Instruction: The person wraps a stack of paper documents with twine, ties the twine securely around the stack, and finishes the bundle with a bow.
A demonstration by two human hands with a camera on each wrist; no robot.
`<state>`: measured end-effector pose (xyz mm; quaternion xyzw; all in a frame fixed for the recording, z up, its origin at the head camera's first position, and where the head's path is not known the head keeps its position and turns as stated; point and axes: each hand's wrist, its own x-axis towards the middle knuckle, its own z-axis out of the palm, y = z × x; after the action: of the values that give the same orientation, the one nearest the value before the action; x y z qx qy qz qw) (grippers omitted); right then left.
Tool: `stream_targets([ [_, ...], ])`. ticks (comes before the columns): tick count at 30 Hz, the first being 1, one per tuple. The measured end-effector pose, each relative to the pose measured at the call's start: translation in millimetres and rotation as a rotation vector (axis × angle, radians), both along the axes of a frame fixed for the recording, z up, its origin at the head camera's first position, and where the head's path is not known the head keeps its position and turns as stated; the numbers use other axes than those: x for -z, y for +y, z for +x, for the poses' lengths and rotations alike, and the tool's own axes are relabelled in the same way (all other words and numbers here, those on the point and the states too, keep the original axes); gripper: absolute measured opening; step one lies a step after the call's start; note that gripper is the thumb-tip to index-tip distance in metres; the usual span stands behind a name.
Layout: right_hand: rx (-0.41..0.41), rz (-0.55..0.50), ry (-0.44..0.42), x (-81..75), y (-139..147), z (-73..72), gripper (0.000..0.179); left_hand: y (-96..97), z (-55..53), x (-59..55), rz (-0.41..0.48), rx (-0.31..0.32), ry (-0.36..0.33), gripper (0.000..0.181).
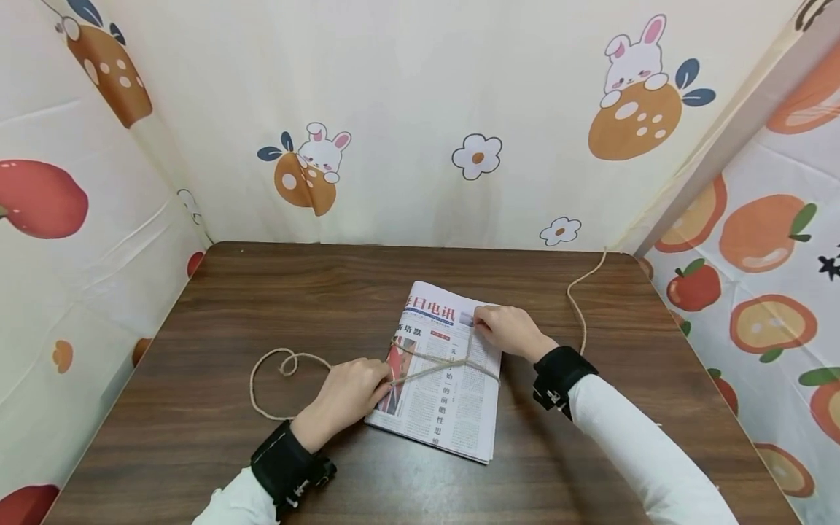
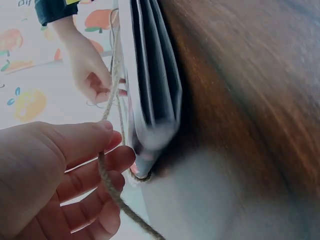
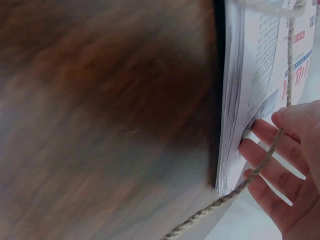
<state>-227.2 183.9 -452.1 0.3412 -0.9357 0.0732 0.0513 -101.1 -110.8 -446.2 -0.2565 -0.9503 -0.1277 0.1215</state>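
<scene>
A folded stack of newspapers [image 1: 453,423] lies on the brown wooden table, with a thin twine [image 1: 436,370] wrapped across it and crossed over its top. At the stack's left edge my left hand [image 1: 351,390] pinches one length of the twine between thumb and forefinger, plain in the left wrist view. My right hand [image 1: 508,332] is over the upper right corner and pinches the other length; in the right wrist view its remaining fingers [image 3: 267,157] spread beside the paper's edge. The twine's underside pass is hidden beneath the stack.
Loose twine [image 1: 252,386] curls on the table [image 1: 216,437] left of the newspapers. Another length [image 1: 569,292] runs to the table's back right edge. Printed curtains [image 1: 407,87] with rabbits, flowers and fruit stand behind and at both sides. Each wrist wears a black band [image 1: 289,467].
</scene>
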Motion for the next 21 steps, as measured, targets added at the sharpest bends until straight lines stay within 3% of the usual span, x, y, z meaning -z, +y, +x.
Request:
stream_targets([
  [5, 0.033, -0.025, -0.006, 0.2, 11, 4.5, 0.007, 3.6, 3.2, -2.8, -0.004, -0.006, -0.003, 0.016],
  [13, 0.042, -0.054, 0.026, 4.9, 24, 13.7, 0.009, 11.5, 13.6, -1.5, 0.01, 0.052, 0.027, 0.019],
  [21, 0.035, -0.076, 0.063, 8.7, 33, 25.9, 0.011, 7.3, 8.3, 2.6, -0.031, 0.003, 0.057, 0.02],
])
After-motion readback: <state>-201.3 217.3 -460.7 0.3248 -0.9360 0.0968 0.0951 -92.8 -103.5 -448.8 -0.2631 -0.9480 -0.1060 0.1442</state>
